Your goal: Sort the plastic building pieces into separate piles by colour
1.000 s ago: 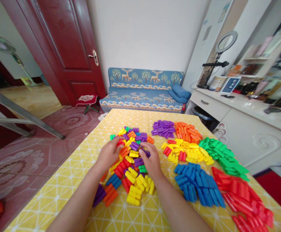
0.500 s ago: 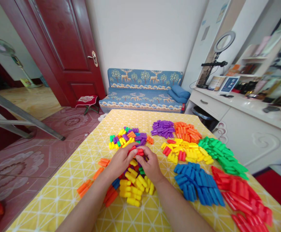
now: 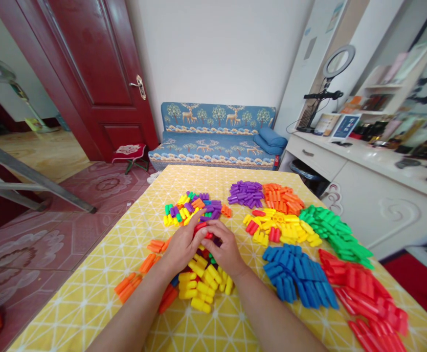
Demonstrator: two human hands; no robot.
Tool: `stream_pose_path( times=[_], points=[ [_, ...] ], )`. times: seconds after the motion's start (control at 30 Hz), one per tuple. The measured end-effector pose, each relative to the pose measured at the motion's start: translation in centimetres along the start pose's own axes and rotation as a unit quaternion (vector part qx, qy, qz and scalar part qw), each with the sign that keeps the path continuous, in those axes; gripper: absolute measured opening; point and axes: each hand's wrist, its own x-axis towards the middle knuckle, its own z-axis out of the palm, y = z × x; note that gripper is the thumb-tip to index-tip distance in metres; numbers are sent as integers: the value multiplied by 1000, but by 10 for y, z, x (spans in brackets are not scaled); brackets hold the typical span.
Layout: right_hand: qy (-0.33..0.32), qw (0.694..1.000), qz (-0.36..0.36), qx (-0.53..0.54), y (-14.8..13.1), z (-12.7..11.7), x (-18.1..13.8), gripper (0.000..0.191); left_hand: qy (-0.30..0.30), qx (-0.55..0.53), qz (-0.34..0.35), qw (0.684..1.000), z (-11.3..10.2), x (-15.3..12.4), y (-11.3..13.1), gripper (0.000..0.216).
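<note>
My left hand (image 3: 182, 243) and my right hand (image 3: 223, 245) meet above the middle of the table, both closed on red plastic pieces (image 3: 200, 227) shaped like short rounded tubes. Fingers cover much of the red pieces, so whether they are joined cannot be told. Under my hands lies a pile of yellow pieces (image 3: 200, 286), with some green and blue ones partly hidden. Orange pieces (image 3: 128, 286) lie left of my left forearm. Just beyond my hands is a mixed-colour heap (image 3: 187, 208).
Sorted piles stand to the right: purple (image 3: 246, 193), orange (image 3: 282, 198), yellow with a few red (image 3: 290, 227), green (image 3: 334, 234), blue (image 3: 299, 276) and red (image 3: 367, 296). A yellow patterned cloth (image 3: 99, 288) covers the table. A blue sofa (image 3: 216, 142) stands behind it.
My left fingers have lifted and spread slightly, and my right fingers have closed further over the red pieces. The view has shifted a little; the piles look unchanged.
</note>
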Motion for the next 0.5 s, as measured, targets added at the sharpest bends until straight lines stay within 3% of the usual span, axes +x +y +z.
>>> stream_pose_path(
  times=[0.27, 0.5],
  points=[
    [50, 999, -2, 10, -5, -1, 0, 10, 28, -57, 6, 998, 0, 4, -7, 43],
    [109, 991, 62, 43, -12, -4, 3, 16, 16, -32, -14, 999, 2, 3, -16, 39]
  ],
)
